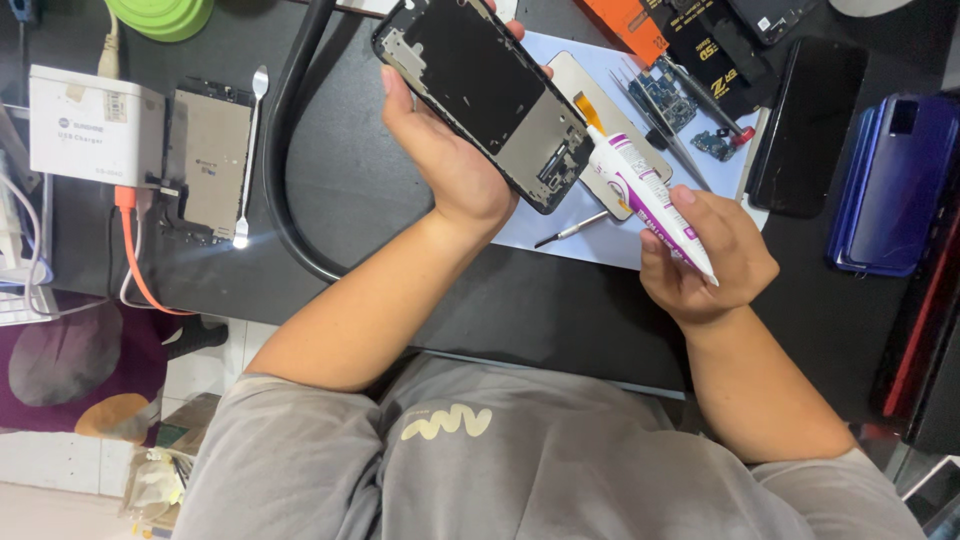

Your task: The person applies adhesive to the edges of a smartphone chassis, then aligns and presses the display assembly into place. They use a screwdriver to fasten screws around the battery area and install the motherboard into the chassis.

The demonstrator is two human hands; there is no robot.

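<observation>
One phone frame (487, 95), black with bare metal plates inside, is gripped at its edges by the left hand (440, 150), fingers wrapped behind it, and held tilted above the dark table (360, 170). The right hand (705, 255) is clenched around one white-and-purple glue tube (645, 195), its orange nozzle touching the frame's lower end. Beneath lie one pale mat (600, 235) and one thin metal tool (572, 230). Further left sit one second phone chassis (208, 160), one white charger box (95, 125) and one black hose (290, 150); far right, one blue phone back (890, 185).
</observation>
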